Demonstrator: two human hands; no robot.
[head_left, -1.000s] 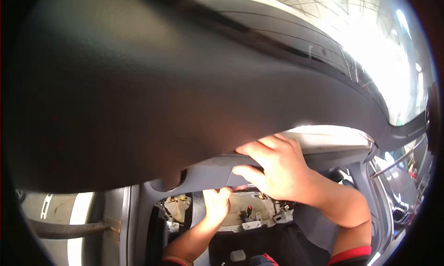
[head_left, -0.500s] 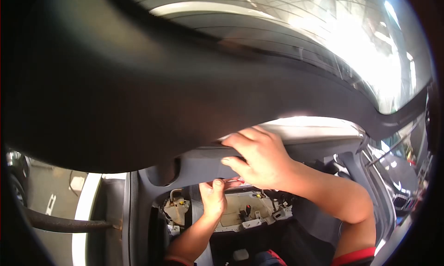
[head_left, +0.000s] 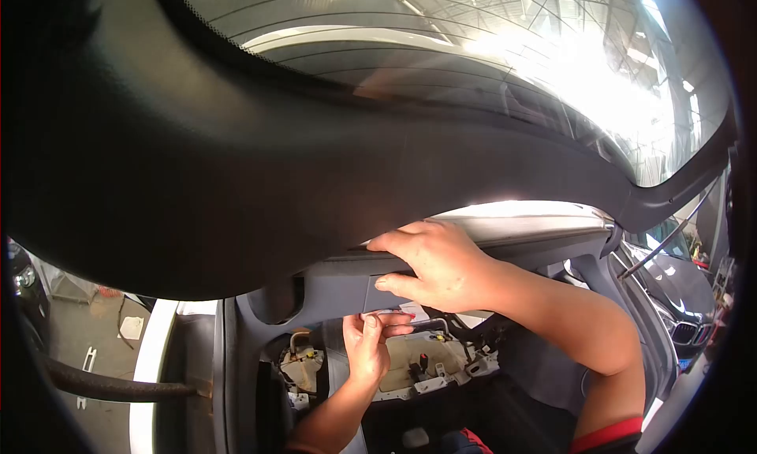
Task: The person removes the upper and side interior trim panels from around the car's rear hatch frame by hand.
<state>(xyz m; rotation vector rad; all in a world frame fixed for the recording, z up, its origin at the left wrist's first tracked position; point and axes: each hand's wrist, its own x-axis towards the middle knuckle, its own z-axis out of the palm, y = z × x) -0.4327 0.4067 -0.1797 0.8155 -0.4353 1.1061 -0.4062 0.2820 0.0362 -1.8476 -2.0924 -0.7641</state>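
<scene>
My left hand (head_left: 369, 345) is raised below the grey trim panel (head_left: 331, 295) at the car's rear opening. Its fingers are curled together around something thin, with a speck of red by the fingertips; I cannot make out what it is. Above and to the right, my right hand (head_left: 441, 266) reaches up to the roof's rear edge. Its fingers lie over the panel's upper border, while the thumb stands apart against the grey face. The fingertips are partly hidden behind the dark tailgate trim (head_left: 331, 194).
The raised tailgate with its rear window (head_left: 505, 52) hangs close overhead. A gas strut (head_left: 59, 379) crosses at the left, another strut (head_left: 662, 245) at the right. Below lies the stripped cargo area with exposed beige padding (head_left: 410, 363) and brackets. A dark car (head_left: 678, 296) stands outside.
My view has shifted slightly. The fingers of my left hand are more curled, and the thin item shows less. My right hand stays at the panel's upper border, having slid slightly left.
</scene>
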